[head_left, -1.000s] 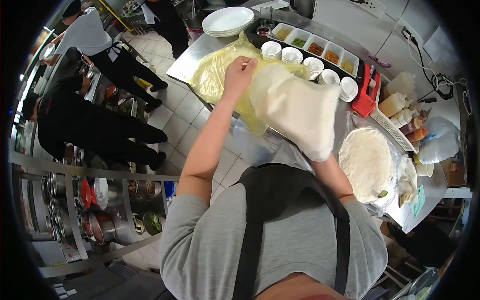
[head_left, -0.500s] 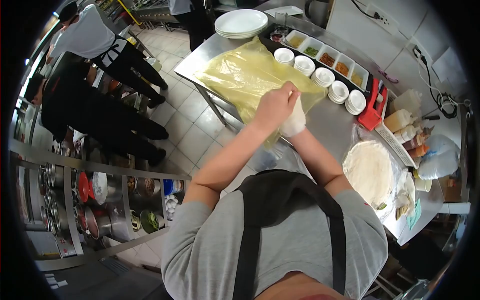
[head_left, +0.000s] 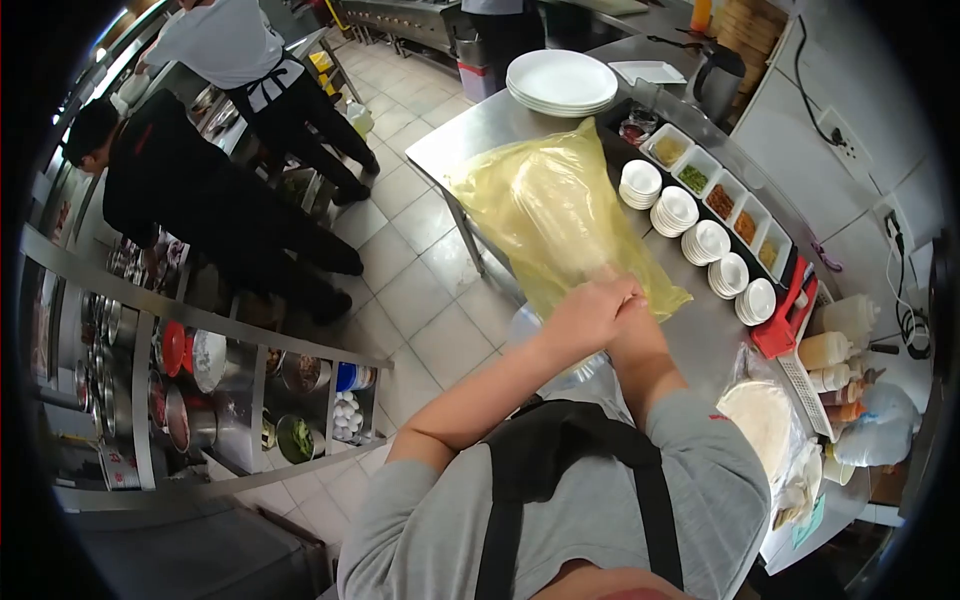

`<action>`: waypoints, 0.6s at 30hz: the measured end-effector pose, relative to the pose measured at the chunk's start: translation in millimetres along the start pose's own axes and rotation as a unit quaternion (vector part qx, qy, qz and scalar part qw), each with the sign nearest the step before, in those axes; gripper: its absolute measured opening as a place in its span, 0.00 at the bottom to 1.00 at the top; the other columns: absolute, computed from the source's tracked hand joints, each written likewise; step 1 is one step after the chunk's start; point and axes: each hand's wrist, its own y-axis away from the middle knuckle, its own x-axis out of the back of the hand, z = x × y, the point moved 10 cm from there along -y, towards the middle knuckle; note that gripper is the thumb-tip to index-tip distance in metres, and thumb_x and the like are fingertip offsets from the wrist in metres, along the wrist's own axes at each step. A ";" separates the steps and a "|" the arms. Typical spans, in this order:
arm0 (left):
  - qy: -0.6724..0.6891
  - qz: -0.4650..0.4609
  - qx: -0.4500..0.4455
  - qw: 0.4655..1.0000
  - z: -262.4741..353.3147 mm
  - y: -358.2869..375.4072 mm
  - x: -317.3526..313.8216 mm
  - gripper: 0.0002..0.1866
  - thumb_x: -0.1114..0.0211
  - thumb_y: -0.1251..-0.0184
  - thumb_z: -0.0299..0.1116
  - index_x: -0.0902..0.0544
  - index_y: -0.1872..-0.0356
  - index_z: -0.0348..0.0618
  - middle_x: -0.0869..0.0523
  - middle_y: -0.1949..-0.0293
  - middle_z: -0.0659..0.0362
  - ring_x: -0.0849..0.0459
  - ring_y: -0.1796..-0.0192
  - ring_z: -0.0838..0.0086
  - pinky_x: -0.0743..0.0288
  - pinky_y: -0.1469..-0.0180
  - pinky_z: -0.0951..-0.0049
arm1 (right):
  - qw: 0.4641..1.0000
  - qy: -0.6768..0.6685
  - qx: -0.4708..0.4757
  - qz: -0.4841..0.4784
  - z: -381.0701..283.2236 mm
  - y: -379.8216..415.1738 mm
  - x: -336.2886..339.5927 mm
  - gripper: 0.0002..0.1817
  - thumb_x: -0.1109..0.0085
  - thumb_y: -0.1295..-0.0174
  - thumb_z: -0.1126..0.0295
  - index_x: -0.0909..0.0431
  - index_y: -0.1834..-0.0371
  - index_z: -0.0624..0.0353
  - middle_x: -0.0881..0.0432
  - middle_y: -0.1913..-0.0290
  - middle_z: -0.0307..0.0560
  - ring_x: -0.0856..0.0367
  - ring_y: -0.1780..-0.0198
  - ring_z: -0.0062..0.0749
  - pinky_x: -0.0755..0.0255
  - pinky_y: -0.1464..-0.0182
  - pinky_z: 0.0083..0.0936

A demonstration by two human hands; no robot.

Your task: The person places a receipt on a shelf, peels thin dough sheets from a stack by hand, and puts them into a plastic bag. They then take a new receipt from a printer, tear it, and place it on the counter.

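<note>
A translucent yellow plastic bag (head_left: pixel 510 165) lies spread over the steel table. My right forearm (head_left: pixel 640 345) reaches to the bag's near edge, and the right hand seems to be inside or under the film, its fingers hidden. A pale, blurry shape shows through the yellow plastic ahead of the wrist. My left hand (head_left: pixel 590 312) is closed against the right wrist at that near edge. Whether it grips the wrist, the film or both cannot be seen.
White plates (head_left: pixel 562 80) are stacked at the table's far end. Small bowls (head_left: pixel 708 242) stand in stacks beside a condiment tray (head_left: pixel 718 198). A red-handled tool (head_left: pixel 785 320), sauce bottles (head_left: pixel 825 350) and flat dough rounds (head_left: pixel 755 420) are rightward. Two people (head_left: pixel 200 190) work at left.
The white-covered right hand, seen above the bag before, has gone into or under the yellow film. My left hand has moved to the right wrist. The head view has shifted.
</note>
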 end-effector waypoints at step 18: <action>0.057 0.018 -0.044 0.997 -10.6 -2.0 -10.4 0.07 0.37 0.43 0.31 0.25 0.69 0.41 0.23 0.82 0.51 0.23 0.79 0.59 0.31 0.76 0.66 | 0.998 0.052 -0.012 0.014 -1.6 -10.6 7.0 0.33 0.42 0.47 0.54 0.36 0.42 0.62 0.30 0.44 0.54 0.30 0.44 0.43 0.35 0.44 0.32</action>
